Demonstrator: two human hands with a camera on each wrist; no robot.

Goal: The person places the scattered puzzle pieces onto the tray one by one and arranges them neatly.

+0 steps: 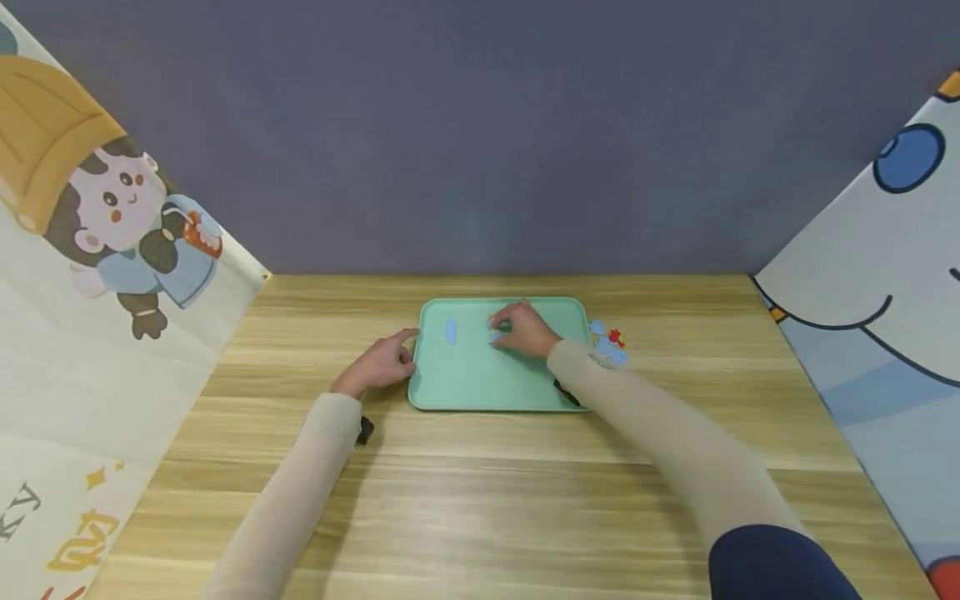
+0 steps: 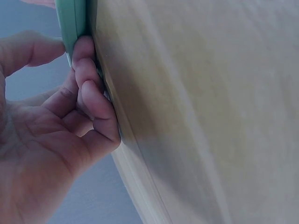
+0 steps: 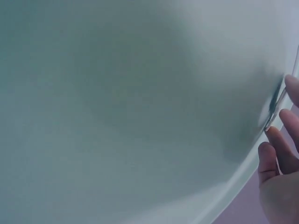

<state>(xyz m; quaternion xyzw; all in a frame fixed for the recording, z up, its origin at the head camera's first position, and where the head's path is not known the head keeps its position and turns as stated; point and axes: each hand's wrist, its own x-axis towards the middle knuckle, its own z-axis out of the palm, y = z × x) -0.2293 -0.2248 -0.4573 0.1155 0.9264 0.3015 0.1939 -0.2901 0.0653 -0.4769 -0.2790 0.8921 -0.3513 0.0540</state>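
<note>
A mint-green tray (image 1: 480, 385) lies on the wooden table. At its left rim, my left hand (image 1: 382, 362) holds the edge; the left wrist view shows the thumb on one side of the tray's rim and curled fingers (image 2: 96, 100) against the other. My right hand (image 1: 527, 331) reaches over the tray's upper middle. Between its thumb and fingers it pinches a small, flat blue-and-yellow piece (image 1: 495, 335), partly hidden by the fingertips. A light-blue flat piece (image 1: 451, 332) lies on the tray to the left. In the right wrist view the piece appears thin, edge-on at the fingertips.
Just beyond the tray's right rim, several flat pieces lie on the table (image 1: 675, 321), among them a light-blue piece (image 1: 613, 354) and a red one (image 1: 617, 337). A dark grey wall (image 1: 480, 150) rises behind, with cartoon-printed panels on both sides.
</note>
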